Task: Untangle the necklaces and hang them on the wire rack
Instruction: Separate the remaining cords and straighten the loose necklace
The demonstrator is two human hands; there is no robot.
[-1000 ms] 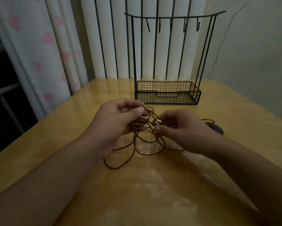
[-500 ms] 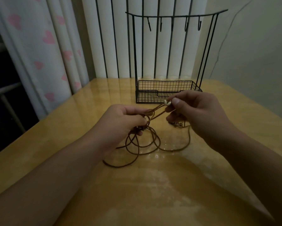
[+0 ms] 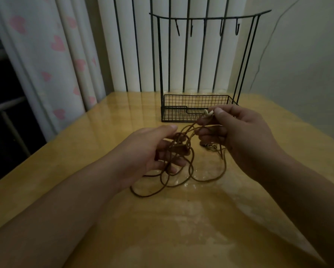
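A tangle of brown cord necklaces (image 3: 181, 163) lies on the wooden table (image 3: 181, 229) between my hands. My left hand (image 3: 148, 151) holds the knotted middle of the cords, thumb on top and fingers curled beneath. My right hand (image 3: 237, 132) is raised and pinches a small pale shell bead (image 3: 208, 113) at a cord's end, drawing two strands taut from the tangle. A small metal pendant (image 3: 210, 147) hangs under my right hand. The black wire rack (image 3: 201, 105) stands behind, its basket at table level and several bare hooks (image 3: 222, 29) on the top bar.
A white curtain with pink hearts (image 3: 46, 64) hangs at the left, past the table's left edge. Vertical dark bars and white slats stand behind the rack. A plain wall is at the right.
My right hand lifted the shell bead up and to the right, away from the tangle, pulling strands taut. My left hand kept its hold on the knot and loosened its fingers slightly.
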